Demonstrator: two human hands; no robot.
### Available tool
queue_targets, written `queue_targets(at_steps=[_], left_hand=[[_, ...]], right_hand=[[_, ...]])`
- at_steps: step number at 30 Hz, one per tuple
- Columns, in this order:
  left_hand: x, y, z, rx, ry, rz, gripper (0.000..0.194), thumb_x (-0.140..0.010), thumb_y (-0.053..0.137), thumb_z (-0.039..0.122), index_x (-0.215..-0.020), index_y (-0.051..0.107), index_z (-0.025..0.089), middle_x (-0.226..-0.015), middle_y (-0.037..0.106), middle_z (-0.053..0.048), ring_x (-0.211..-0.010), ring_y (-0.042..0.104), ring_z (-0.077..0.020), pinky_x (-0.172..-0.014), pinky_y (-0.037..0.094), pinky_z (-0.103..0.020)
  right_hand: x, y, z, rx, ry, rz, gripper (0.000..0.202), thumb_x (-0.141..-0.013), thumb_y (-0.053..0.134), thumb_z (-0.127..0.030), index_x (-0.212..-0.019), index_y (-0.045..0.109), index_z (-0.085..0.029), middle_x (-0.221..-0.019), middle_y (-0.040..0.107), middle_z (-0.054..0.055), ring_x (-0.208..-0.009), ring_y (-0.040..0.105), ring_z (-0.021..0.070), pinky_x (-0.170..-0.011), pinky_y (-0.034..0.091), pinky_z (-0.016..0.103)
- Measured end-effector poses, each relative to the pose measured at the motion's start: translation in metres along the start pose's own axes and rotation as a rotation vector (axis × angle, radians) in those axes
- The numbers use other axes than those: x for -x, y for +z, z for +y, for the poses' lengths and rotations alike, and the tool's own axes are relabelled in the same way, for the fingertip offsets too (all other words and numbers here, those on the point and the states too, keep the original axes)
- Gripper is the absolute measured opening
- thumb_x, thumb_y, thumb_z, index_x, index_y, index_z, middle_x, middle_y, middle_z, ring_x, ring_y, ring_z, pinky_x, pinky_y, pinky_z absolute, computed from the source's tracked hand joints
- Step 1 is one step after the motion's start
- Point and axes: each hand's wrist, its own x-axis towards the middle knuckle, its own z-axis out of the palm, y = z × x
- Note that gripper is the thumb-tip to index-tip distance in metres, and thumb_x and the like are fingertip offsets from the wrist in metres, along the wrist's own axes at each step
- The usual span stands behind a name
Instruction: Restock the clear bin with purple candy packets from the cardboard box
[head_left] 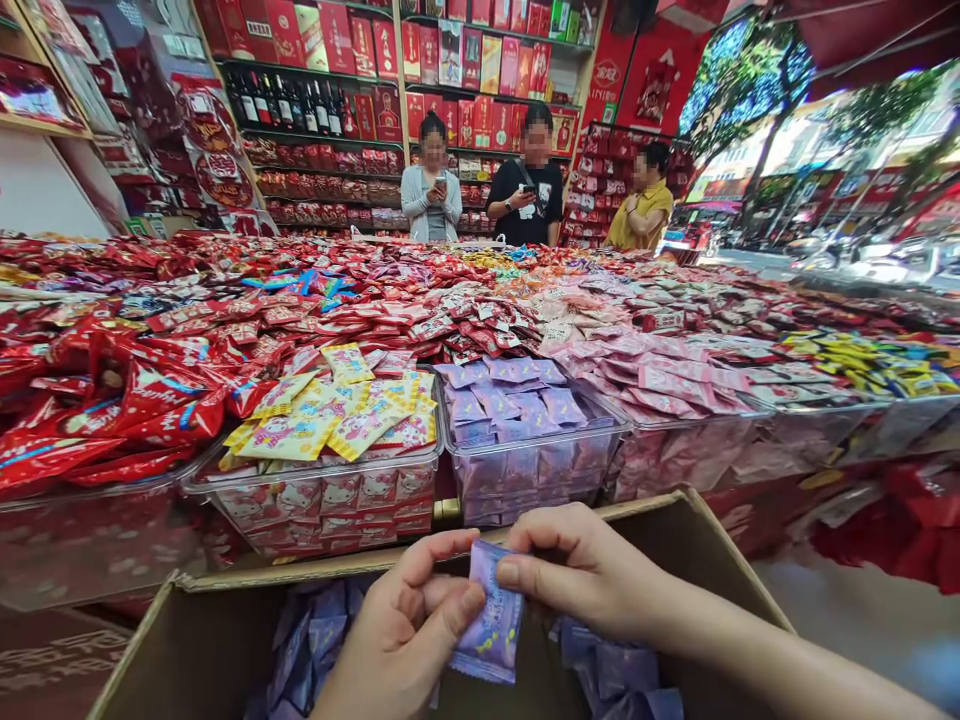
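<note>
A cardboard box (214, 630) spreads across the foreground, with a heap of purple packets (311, 645) inside at left. The left hand (409, 625), fingers curled, pinches one side of a single purple packet (491, 620). That packet is tilted above the middle of the box — gripped by both hands — and the right hand (589, 575) pinches its upper right side, thumb in front. More loose packets (619, 680) lie in the box at right. Beyond are red bags (120, 410), yellow-edged packets (322, 415), a clear bin (538, 443) of stacked purple packets, then pink packets (667, 375). Three people (529, 190) stand behind — two holding phones.
</note>
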Motion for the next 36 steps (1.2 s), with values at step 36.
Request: queue_targets(at_steps=[36], left_hand=[[-0.106, 0.032, 0.094, -1.433, 0.574, -0.059, 0.018, -0.079, 0.039, 0.015, -0.091, 0.052, 0.019, -0.076, 0.060, -0.001, -0.069, 0.056, -0.0150, -0.062, 0.043, -0.025]], right_hand=[[-0.077, -0.114, -0.018, 0.673, -0.226, 0.018, 0.020, -0.076, 0.048, -0.014, -0.086, 0.065, -0.010, -0.068, 0.064, 0.002, -0.063, 0.054, 0.0111, -0.058, 0.037, 0.019]])
